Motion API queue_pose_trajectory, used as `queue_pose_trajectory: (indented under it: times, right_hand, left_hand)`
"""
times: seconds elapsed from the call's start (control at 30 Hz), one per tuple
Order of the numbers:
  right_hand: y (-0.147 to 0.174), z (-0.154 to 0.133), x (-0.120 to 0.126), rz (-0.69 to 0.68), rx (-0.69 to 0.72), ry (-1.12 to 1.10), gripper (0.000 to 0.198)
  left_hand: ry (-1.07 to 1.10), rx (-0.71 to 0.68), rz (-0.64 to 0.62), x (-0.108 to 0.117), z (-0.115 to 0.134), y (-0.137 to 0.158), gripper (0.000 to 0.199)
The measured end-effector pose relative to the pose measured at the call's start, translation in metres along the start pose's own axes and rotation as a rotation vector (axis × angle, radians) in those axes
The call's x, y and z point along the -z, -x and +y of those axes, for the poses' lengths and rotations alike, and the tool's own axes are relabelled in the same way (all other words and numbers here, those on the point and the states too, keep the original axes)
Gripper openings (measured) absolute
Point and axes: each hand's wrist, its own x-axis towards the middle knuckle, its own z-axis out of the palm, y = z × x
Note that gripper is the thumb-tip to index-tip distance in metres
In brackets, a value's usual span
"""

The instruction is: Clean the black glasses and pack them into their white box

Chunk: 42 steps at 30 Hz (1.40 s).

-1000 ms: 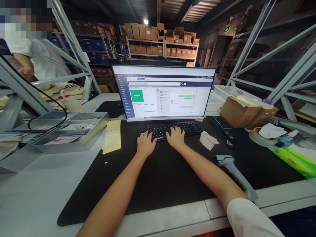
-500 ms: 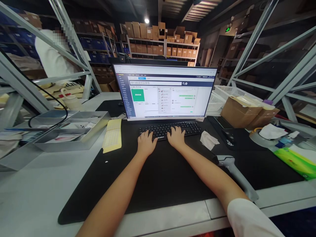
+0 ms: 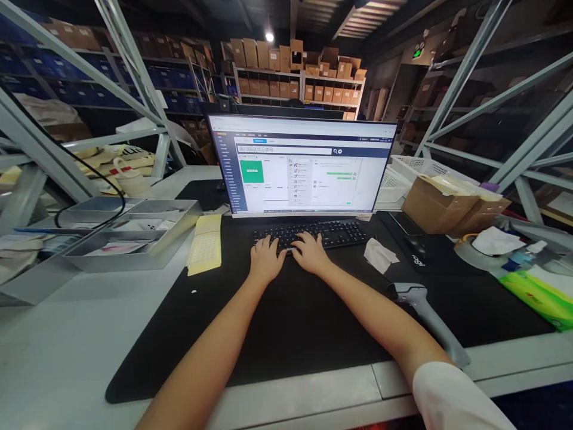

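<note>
A black keyboard (image 3: 342,235) lies on a large black desk mat (image 3: 286,322), below a lit monitor (image 3: 277,179). My left hand (image 3: 265,260) rests on the keyboard's left part, fingers spread over the keys. Close beside it, my right hand (image 3: 310,253) lies over the middle keys with its fingers apart. Neither hand holds anything. On the screen are a search bar, a green square and a chat window. A grey handheld barcode scanner (image 3: 423,310) lies by my right forearm. Yellow label sheets (image 3: 205,245) are left of the keyboard.
Grey trays (image 3: 129,245) with papers stand at the left. A crumpled tissue (image 3: 380,255), a black mouse (image 3: 415,247), a cardboard box (image 3: 436,203), tape and a green tissue pack (image 3: 535,298) are at the right. Metal frame posts rise on both sides; shelves of boxes stand behind.
My right hand has shifted slightly left along the keyboard, nearer my left hand. The chat window's messages have changed. The person in white at the back left has bent down or moved mostly out of sight.
</note>
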Motion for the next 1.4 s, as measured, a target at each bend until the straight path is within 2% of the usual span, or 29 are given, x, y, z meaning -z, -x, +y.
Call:
queue_pose_trajectory:
  times: [0.07, 0.17, 0.23, 0.33, 0.7, 0.9, 1.0, 1.1, 1.17, 1.2, 1.3, 1.4]
  right_hand:
    - [-0.002, 0.004, 0.003, 0.064, -0.066, 0.004, 0.034]
    - [-0.004, 0.014, 0.01, 0.144, -0.244, 0.038, 0.036]
    - [-0.005, 0.02, 0.013, 0.148, -0.344, 0.066, 0.038]
    - [-0.005, 0.024, 0.015, 0.131, -0.392, 0.085, 0.039]
    - [-0.004, 0.023, 0.012, 0.144, -0.382, 0.057, 0.042]
    - [-0.001, 0.018, 0.009, 0.207, -0.369, 0.064, 0.051]
    - [0.007, 0.004, 0.022, 0.197, -0.267, 0.128, 0.048]
    - [0.026, -0.002, 0.059, 0.13, -0.094, 0.14, 0.038]
    - [0.046, 0.015, 0.095, 0.081, -0.057, 0.104, 0.037]
    - [0.058, 0.032, 0.114, 0.076, -0.099, 0.096, 0.039]
    - [0.095, 0.112, 0.162, 0.137, -0.334, 0.173, 0.039]
    - [0.127, 0.201, 0.182, 0.163, -0.557, 0.267, 0.039]
  left_hand:
    - [0.001, 0.001, 0.004, 0.0, 0.0, 0.0, 0.051]
    - [0.004, 0.002, 0.003, 0.0, -0.001, 0.0, 0.049]
    - [0.005, 0.0, 0.002, -0.001, -0.001, -0.001, 0.048]
    - [0.005, 0.002, 0.005, -0.002, -0.002, -0.002, 0.048]
    - [0.039, 0.014, 0.025, -0.002, -0.004, -0.004, 0.049]
    - [0.042, 0.009, 0.012, 0.003, -0.004, -0.003, 0.048]
    - [0.042, 0.004, 0.003, 0.004, -0.003, -0.003, 0.049]
    - [0.039, 0.001, 0.002, 0.003, -0.004, -0.003, 0.049]
    - [0.036, -0.004, 0.004, 0.002, -0.005, -0.003, 0.049]
    - [0.036, -0.007, 0.004, 0.001, -0.005, -0.003, 0.049]
    - [0.038, -0.014, 0.006, -0.001, -0.006, -0.004, 0.049]
    - [0.048, -0.008, 0.012, -0.002, -0.005, -0.004, 0.049]
